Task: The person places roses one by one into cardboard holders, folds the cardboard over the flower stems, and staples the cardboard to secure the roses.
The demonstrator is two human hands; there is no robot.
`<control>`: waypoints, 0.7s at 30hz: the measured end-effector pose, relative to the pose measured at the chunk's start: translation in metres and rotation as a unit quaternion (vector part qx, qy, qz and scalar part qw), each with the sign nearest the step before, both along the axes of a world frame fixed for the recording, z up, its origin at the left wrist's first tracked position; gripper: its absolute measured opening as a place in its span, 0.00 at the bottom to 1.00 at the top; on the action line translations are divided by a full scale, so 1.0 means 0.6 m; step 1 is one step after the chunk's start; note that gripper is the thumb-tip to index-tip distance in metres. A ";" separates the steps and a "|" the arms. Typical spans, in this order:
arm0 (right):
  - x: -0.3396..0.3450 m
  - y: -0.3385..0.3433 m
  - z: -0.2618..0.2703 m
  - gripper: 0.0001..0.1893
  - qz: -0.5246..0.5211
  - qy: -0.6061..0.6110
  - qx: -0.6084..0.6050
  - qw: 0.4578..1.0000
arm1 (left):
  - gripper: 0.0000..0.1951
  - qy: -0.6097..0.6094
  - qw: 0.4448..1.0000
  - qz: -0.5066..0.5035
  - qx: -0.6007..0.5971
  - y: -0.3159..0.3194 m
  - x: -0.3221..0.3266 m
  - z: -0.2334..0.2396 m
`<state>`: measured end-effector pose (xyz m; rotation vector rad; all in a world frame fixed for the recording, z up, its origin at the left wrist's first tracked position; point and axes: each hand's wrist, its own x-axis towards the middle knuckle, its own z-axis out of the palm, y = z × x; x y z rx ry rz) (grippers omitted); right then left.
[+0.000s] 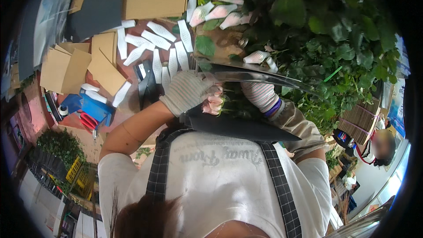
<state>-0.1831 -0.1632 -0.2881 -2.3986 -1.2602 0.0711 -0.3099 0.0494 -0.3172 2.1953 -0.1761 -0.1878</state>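
My left hand (189, 92), in a striped knit glove, is at the heads of a few pale pink roses (214, 102), its fingertips touching the upper blooms; its grip is partly hidden. To the right, my right hand (259, 95), in a similar glove with a purple band at the wrist, is beneath a curved clear shield (264, 77), and its fingers are hidden. Between the hands, the rose stems and leaves run into shadow. Above the shield lies a pink rose in a white mesh sleeve (256, 57). More sleeved roses (220, 12) rest higher up.
Loose white mesh sleeves (156, 39) lie scattered over the reddish table. Cardboard pieces (107, 67), a black stapler-like tool (147, 84) and a blue holder (96, 107) with red-handled scissors (88, 121) are at left. Leafy rose stems (330, 39) fill the right. People are at far right.
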 end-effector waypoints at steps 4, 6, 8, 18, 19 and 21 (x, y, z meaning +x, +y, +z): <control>0.004 0.037 0.034 0.09 -0.099 -0.051 -0.117 0.987 | 0.21 0.025 0.999 -0.018 0.032 0.011 0.014 0.017; 0.003 0.035 0.027 0.12 -0.059 -0.078 -0.108 0.989 | 0.21 0.027 0.996 -0.032 0.080 0.016 0.028 0.042; -0.008 0.025 0.032 0.16 -0.053 -0.090 -0.209 0.972 | 0.20 0.008 0.990 -0.041 0.135 0.016 0.033 0.067; -0.026 0.035 0.064 0.23 0.180 -0.115 -0.139 0.967 | 0.13 -0.121 0.959 0.180 0.182 0.119 -0.034 0.087; -0.024 0.031 0.061 0.23 0.185 -0.126 -0.143 0.964 | 0.13 -0.140 0.952 0.168 0.216 0.129 -0.038 0.085; -0.023 0.024 0.071 0.21 0.182 -0.110 -0.140 0.967 | 0.11 -0.124 0.958 0.169 0.197 0.139 -0.036 0.098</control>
